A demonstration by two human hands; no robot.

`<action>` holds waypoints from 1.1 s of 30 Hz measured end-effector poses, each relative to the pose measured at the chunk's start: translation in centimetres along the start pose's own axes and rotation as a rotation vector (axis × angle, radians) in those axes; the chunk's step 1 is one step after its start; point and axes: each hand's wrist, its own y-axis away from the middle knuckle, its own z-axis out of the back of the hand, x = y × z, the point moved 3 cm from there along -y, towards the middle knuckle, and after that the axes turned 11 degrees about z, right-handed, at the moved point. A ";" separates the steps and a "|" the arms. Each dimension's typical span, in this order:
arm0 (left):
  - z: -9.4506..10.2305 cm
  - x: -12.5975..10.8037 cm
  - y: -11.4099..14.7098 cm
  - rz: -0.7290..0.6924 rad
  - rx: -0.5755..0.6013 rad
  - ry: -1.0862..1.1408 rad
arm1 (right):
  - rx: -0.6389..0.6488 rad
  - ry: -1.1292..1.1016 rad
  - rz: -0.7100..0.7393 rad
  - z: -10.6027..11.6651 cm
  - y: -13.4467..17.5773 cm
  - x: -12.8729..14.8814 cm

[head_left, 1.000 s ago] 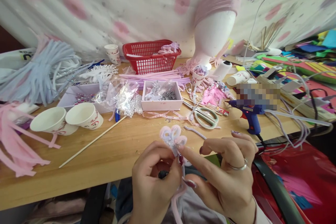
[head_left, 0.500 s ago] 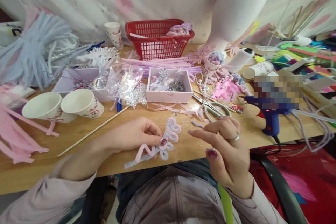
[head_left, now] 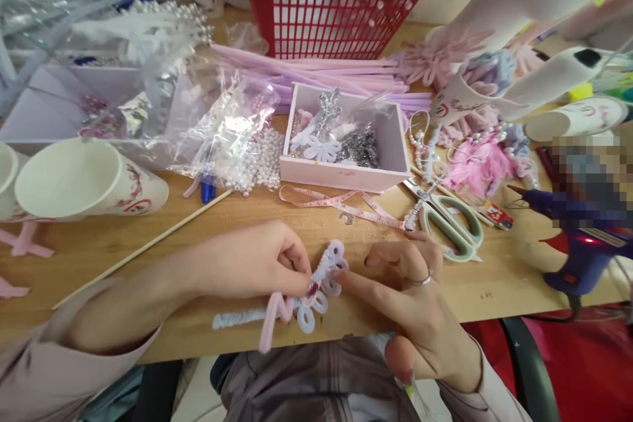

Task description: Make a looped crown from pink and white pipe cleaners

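Near the front edge of the table, my left hand [head_left: 267, 267] pinches a looped pipe cleaner piece [head_left: 324, 273] between thumb and fingers. Small pale lilac and pink loops line the piece, and a wrapped pale stem sticks out to the left below my hand. A zigzag pink pipe cleaner [head_left: 270, 323] hangs from it, and a dark red spot shows by my thumb. My right hand [head_left: 410, 297] wears a ring and holds nothing. Its index finger points left, with the tip at the loops, seemingly touching them. Its thumb stands apart and the other fingers are bent.
Behind my hands are a pink box [head_left: 341, 178] of silver and white pieces, a tape measure [head_left: 346, 206], scissors [head_left: 455, 217] and a bag of pearl beads [head_left: 252, 158]. A glue gun [head_left: 573, 237] stands right. Left are a paper cup [head_left: 74, 178] and a wooden stick [head_left: 143, 250].
My right index finger has moved left to the loops. The piece has turned a little in my left hand. The view has come closer and lower over the table.
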 end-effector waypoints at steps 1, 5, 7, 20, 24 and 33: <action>0.1 0.1 -0.1 -0.001 -0.012 -0.001 | 0.012 -0.002 0.008 -0.1 0.0 -0.1; 0.4 0.1 0.0 -0.013 -0.090 -0.037 | 0.072 0.007 0.025 -0.1 0.0 -0.2; 0.6 0.1 0.1 0.006 -0.093 -0.081 | 0.079 0.017 0.033 -0.1 -0.1 -0.3; 0.7 -0.2 0.2 0.092 -0.039 -0.157 | 0.085 0.003 -0.028 -0.4 -0.5 -0.2; 0.7 -0.3 0.3 0.064 -0.058 -0.165 | 0.086 0.007 -0.005 -0.2 -0.6 -0.2; 0.7 0.2 0.1 0.057 -0.027 -0.116 | 0.088 0.061 -0.011 -0.2 -0.4 -0.1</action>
